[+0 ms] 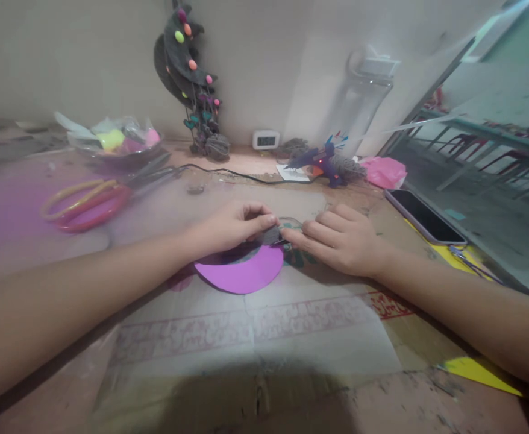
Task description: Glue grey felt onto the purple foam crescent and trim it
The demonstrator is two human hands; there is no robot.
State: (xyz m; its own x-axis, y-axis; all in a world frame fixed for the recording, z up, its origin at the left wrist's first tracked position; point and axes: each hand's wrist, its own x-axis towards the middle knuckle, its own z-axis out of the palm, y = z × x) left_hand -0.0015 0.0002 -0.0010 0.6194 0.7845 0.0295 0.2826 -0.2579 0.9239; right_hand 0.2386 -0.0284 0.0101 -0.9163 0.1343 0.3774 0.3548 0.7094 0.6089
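Head camera, looking down at a cluttered craft table: both bare forearms reach in from the lower corners and meet at mid-frame. The left hand [235, 226] is curled, thumb and fingertips pinched narrowly on a small dark grey piece [271, 235]. The right hand [342, 239] lies low and nearly flat, fingers together, their tips pressing the same piece from the other side and closed around nothing. The grey piece sits between the two hands, at the upper edge of a purple paper disc [246, 272] that lies flat on the table just below the hands.

A pale sheet [255, 328] spread beneath the disc carries a band of red print, too blurred to read. The display of a small white clock [266, 140] against the wall cannot be read either.

The worn brown tabletop [382, 404] holds scissors with yellow and red handles [86, 202] at left, a blue glue gun [316, 160] behind the hands with a black cable [228, 173] nearby, and a dark phone [422, 217] at right. A dark hanging ornament dotted with coloured pompoms [192, 78] stands against the plain beige wall [65, 54].
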